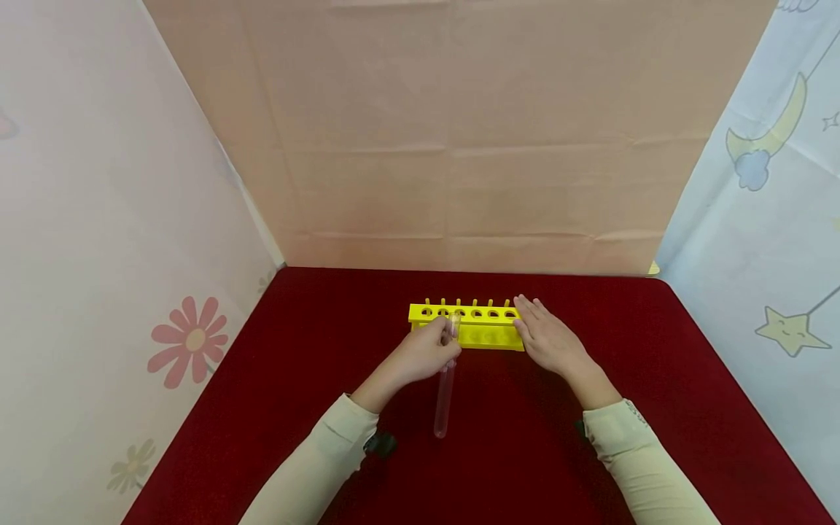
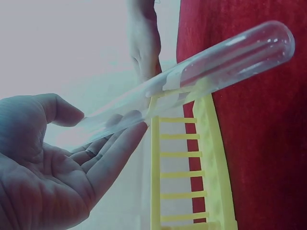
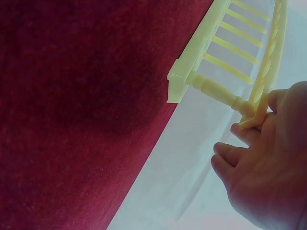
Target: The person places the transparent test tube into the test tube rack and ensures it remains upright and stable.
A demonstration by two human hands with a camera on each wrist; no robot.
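- Clear test tube (image 1: 444, 401) is in the left hand (image 1: 426, 350), thumb and fingers grasping near its upper end, just nearside of yellow rack (image 1: 488, 335); tube tilted, rounded end toward the person
- Right hand (image 1: 551, 343) at rack's right end, thumb and fingertip seem to pinch the top plate's corner
- Tube looks light, stiff, smooth so likely slippery; glass or plastic, cannot tell, treat as fragile
- Best hold: light pinch near the upper end, leaving rounded end free, no hard squeeze
- Rack looks like light, stiff plastic, may slide or tip if bumped; end is a good hold
- Edges: hole rims and pegs near the tube; back wall (image 1: 446, 146) beyond the rack
- Open room: red tabletop (image 1: 525, 452) nearside and to both sides
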